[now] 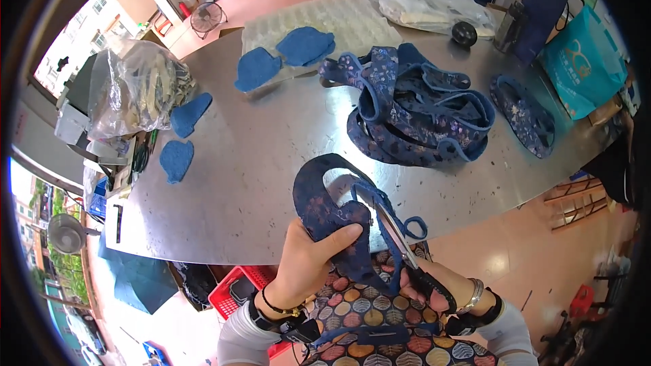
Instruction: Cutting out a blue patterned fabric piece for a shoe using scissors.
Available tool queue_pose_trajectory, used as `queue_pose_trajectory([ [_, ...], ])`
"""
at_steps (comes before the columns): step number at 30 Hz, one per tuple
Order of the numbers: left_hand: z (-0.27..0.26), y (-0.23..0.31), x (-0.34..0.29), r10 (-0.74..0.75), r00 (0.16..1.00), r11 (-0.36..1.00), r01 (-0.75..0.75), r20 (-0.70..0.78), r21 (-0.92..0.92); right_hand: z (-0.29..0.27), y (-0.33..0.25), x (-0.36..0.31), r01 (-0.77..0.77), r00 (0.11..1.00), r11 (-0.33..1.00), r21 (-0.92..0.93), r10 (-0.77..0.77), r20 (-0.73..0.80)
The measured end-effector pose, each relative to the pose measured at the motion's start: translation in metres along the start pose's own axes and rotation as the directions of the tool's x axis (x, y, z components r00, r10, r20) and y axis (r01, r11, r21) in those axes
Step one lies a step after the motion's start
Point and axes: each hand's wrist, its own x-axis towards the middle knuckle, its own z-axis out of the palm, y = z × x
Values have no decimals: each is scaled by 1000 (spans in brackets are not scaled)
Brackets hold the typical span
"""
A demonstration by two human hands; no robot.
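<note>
Navy floral cloth: one curved piece (pixel 315 196) is up in front of the apron, above the near edge of the single metal table (pixel 230 190). One left hand (pixel 306 261) grasps it, thumb pressed on top. One right hand (pixel 453 282) has its fingers wrapped round the black handles of one pair of scissors (pixel 399 236), whose blades lie against the narrow blue edging (pixel 388 200) — whether they are parted, I cannot tell. Beyond sits one heap of floral pieces (pixel 424 118), too tangled to count, with one floral piece (pixel 522 115) lying apart at the right. Blue pads lie in four spots — two at the left, two on the far side, the last perhaps doubled.
</note>
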Motion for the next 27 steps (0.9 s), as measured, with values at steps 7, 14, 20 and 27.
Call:
queue_pose_trajectory([
  [7, 7, -3, 10, 98, 981, 979, -126, -167, -163, 5, -14, -19, 133, 989, 867, 481, -150, -4],
  [14, 10, 16, 38, 277, 943, 947, -300, -183, -117, 7, 1, -2, 242, 970, 462, -853, -126, 207],
  [20, 25, 21, 18, 289, 951, 943, -303, -113, -134, 9, 9, 30, 179, 984, 957, -229, -170, 61],
  [27, 22, 1, -11, 270, 963, 941, -267, -13, -208, 33, -6, 50, 374, 895, 927, 25, -368, 250],
])
